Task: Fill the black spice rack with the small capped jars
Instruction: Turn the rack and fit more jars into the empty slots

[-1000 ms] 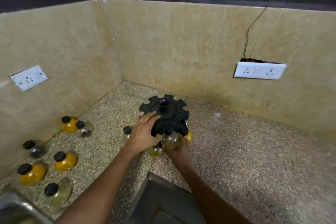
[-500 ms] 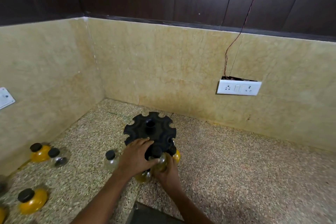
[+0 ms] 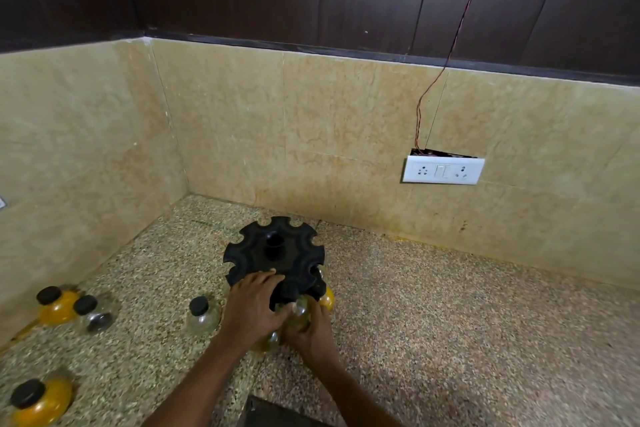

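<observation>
The round black spice rack [image 3: 273, 251] with notched edge stands on the speckled counter near the corner. My left hand [image 3: 254, 308] rests on the rack's near rim, fingers spread over it. My right hand [image 3: 313, 333] is wrapped around a small clear jar [image 3: 298, 310] with a black cap, held at a front notch. A yellow-filled jar [image 3: 327, 298] sits in the slot to its right, and another jar [image 3: 268, 343] shows under my hands. A loose clear jar [image 3: 202, 315] stands just left of the rack.
Several loose black-capped jars stand at the left: a yellow one [image 3: 55, 305], a clear one [image 3: 93, 314] and a yellow one [image 3: 38, 400] nearer me. Tiled walls close the corner behind and left. A white socket plate [image 3: 442, 170] with a hanging wire is on the back wall.
The camera has tilted up, so the rack and jars sit lower in view. My hands stay at the rack's front notch with the clear jar.
</observation>
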